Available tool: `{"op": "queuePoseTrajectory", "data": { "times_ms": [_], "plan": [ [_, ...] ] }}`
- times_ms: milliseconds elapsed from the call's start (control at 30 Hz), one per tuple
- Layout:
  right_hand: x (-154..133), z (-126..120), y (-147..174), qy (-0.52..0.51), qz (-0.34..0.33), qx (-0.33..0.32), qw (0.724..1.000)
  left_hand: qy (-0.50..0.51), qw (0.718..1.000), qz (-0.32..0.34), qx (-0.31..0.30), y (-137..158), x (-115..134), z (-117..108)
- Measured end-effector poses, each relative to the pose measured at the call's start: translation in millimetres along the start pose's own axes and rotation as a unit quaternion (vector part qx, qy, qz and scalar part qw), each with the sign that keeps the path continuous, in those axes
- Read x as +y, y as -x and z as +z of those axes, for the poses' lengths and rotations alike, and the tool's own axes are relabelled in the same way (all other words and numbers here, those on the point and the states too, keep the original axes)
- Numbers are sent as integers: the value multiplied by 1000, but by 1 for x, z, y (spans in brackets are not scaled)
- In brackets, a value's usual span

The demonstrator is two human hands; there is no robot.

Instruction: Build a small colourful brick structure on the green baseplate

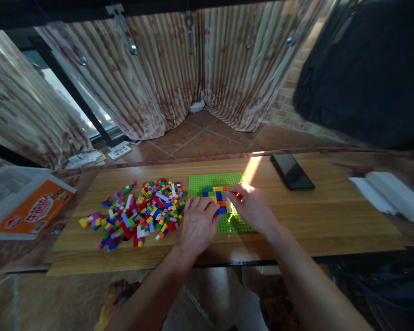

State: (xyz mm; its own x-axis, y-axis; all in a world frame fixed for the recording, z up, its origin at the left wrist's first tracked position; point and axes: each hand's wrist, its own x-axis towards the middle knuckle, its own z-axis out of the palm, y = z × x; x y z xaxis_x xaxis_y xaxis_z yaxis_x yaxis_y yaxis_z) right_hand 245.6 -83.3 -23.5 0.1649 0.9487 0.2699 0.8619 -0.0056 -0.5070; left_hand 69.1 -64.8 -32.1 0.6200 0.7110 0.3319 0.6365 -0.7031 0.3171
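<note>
A block of coloured toy bricks (220,195) stands on a green baseplate (196,180), with blue, yellow, orange, green and white pieces showing. My left hand (199,223) lies over the plate's near left part. Its fingers are curled, with the thumb and fingertips against the left and near side of the block. From the right, my right hand (254,208) reaches the block's right edge with finger and thumb pinched together. A bit of red shows between those fingers, but its shape is mostly hidden.
Left of the plate spreads a pile of loose toy bricks (146,211) on the wooden table (334,216). A black phone (292,171) lies at the back right, white paper (396,195) beyond it. A clear plastic box (24,202) with an orange label stands far left.
</note>
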Motion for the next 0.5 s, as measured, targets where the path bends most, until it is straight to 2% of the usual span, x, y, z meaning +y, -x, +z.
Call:
{"op": "queuePoseTrajectory", "data": {
  "times_ms": [300,500],
  "plan": [
    [3,-1,0,18,16,-30,999,0,1000,-6,11,-1,-2,4],
    [3,-1,1,84,22,-94,992,2,1000,-13,11,-2,-1,4]
  ]
}}
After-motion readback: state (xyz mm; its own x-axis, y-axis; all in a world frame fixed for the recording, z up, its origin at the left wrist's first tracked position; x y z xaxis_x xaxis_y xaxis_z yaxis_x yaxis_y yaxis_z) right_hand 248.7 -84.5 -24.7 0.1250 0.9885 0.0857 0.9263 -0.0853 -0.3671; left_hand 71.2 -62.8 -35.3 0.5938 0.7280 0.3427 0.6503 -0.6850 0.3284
